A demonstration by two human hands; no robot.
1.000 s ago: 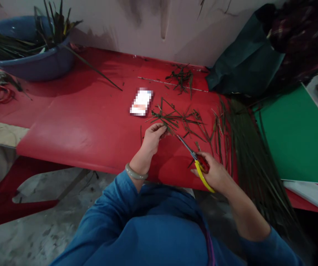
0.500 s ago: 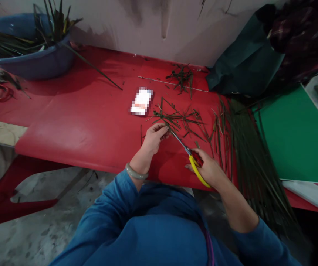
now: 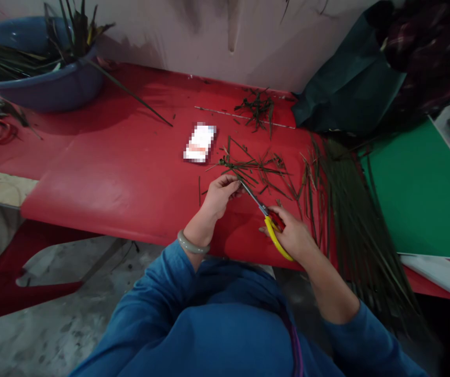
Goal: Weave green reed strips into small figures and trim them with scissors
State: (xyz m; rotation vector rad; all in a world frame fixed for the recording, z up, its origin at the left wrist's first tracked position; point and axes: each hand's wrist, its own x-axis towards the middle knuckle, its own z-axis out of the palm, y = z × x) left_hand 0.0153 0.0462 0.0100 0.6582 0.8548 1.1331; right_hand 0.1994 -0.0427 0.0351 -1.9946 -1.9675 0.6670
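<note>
The left hand (image 3: 225,191) pinches a mostly hidden leaf piece (image 3: 239,178) at the tips of the scissors (image 3: 263,209), whose handles (image 3: 274,240) the right hand (image 3: 292,231) curls around. The piece looks light, thin and pliable, best pinched flat; the scissors look rigid, suited to holding by the loops. Both arms (image 3: 337,293) angle in from either side of the scissors.

The right hand (image 3: 296,238) has brought the scissors (image 3: 271,236) to the left hand (image 3: 221,193).

Blue sleeved top (image 3: 233,340), pale grey bangle (image 3: 191,247)
</note>
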